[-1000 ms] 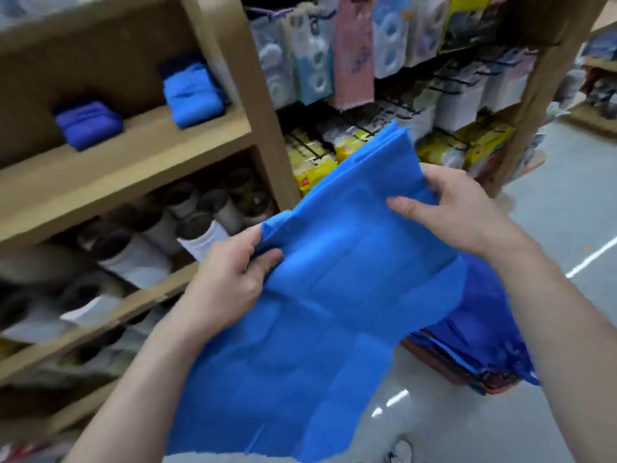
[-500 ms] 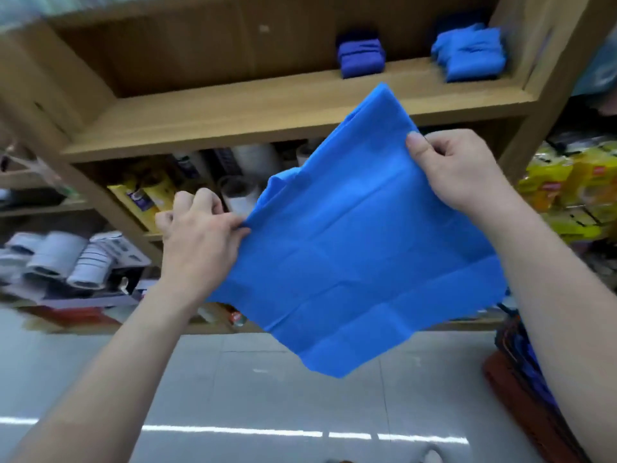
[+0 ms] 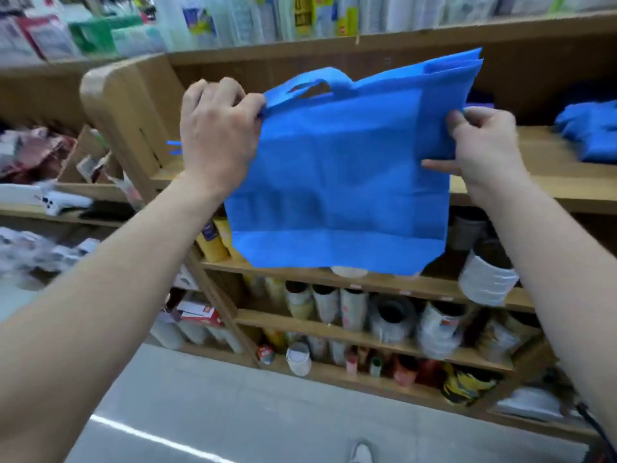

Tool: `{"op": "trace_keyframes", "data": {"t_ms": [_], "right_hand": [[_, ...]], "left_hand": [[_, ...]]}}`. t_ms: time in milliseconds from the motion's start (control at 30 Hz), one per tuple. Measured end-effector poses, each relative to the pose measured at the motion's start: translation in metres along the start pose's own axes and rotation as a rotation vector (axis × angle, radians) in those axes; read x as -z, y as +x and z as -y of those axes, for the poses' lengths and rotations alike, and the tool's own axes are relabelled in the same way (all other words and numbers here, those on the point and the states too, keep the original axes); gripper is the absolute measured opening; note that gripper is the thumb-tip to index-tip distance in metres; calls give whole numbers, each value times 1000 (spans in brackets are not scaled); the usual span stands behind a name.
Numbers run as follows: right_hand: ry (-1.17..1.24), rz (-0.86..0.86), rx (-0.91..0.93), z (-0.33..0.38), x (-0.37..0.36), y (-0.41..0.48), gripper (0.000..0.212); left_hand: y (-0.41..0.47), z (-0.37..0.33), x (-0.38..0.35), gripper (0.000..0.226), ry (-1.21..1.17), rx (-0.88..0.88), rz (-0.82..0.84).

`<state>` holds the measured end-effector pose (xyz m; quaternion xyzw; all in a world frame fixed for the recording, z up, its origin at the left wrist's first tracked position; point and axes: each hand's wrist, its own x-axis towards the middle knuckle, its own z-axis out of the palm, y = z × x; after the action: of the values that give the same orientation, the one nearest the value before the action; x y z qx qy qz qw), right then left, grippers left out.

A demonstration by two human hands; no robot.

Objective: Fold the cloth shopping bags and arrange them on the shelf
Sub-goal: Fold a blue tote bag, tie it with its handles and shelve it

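Note:
I hold a blue cloth shopping bag [image 3: 340, 182] spread flat in the air in front of the wooden shelf [image 3: 547, 182]. My left hand [image 3: 217, 135] grips its upper left corner by the handle loop. My right hand [image 3: 484, 145] pinches its right edge, where a strip of the bag is folded over. The bag's bottom hem hangs level over the lower shelves. A folded blue bag [image 3: 591, 132] lies on the shelf board at the far right, and a darker blue one [image 3: 480, 101] peeks out behind the held bag.
A rounded wooden side panel [image 3: 113, 105] stands left of the shelf. Lower boards hold rolls and cups [image 3: 390, 315] and small bottles. Packaged goods [image 3: 253, 15] fill the top row. Grey floor [image 3: 233, 412] lies below, with a shoe [image 3: 362, 452] at the bottom edge.
The view swung from the right aisle to face the shelf. The bag turned from a tilted diamond to level, handle up, and rose in front of the shelf board. Both hands kept their grip.

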<state>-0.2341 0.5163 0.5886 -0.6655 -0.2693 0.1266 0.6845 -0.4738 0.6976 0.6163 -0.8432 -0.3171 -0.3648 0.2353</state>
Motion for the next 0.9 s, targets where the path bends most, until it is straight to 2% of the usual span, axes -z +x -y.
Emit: {"op": "trace_keyframes", "data": {"t_ms": [67, 133, 200, 233, 300, 367, 433, 467, 500, 533, 600, 633, 700, 767, 800, 833, 900], "right_hand": [[52, -31, -4, -6, -14, 33, 25], [52, -60, -1, -12, -26, 66, 23], [32, -82, -7, -21, -36, 97, 22], [16, -86, -18, -25, -41, 109, 23], [-12, -111, -26, -31, -50, 129, 31], [-31, -133, -47, -41, -58, 147, 37], [-38, -137, -101, -49, -65, 161, 35], [-31, -105, -124, -54, -70, 168, 30], [-80, -41, -134, -58, -74, 171, 19], [-189, 38, -119, -62, -77, 172, 18], [-392, 142, -6, -62, -73, 161, 53], [-417, 224, 73, -58, -67, 152, 56], [-413, 540, 129, -48, -53, 129, 52], [-639, 914, 58, -41, -45, 108, 61], [-750, 995, 54, -44, -44, 101, 59], [-794, 979, 69, -50, -45, 97, 48], [-667, 796, 73, -57, -48, 90, 30]], "left_hand": [[27, 2, -16, 51, 68, -52, -4], [39, -4, -28, 62, 71, -205, -38], [35, -11, -43, 52, -57, -392, -42], [28, -12, -52, 42, -167, -432, 53], [11, -6, -67, 32, -390, -314, 427], [-7, 11, -82, 54, -510, -141, 750], [-19, 26, -93, 87, -509, -142, 946], [-22, 33, -99, 94, -473, -168, 998], [-22, 39, -104, 90, -435, -183, 1001], [-21, 44, -109, 81, -406, -178, 969], [-14, 55, -117, 66, -369, -131, 886], [-9, 60, -120, 63, -352, -117, 856], [-1, 66, -126, 54, -333, -120, 817], [6, 69, -132, 42, -313, -160, 808], [10, 71, -134, 40, -298, -187, 823], [15, 76, -134, 40, -295, -202, 863], [26, 91, -128, 37, -342, -178, 972]]}}
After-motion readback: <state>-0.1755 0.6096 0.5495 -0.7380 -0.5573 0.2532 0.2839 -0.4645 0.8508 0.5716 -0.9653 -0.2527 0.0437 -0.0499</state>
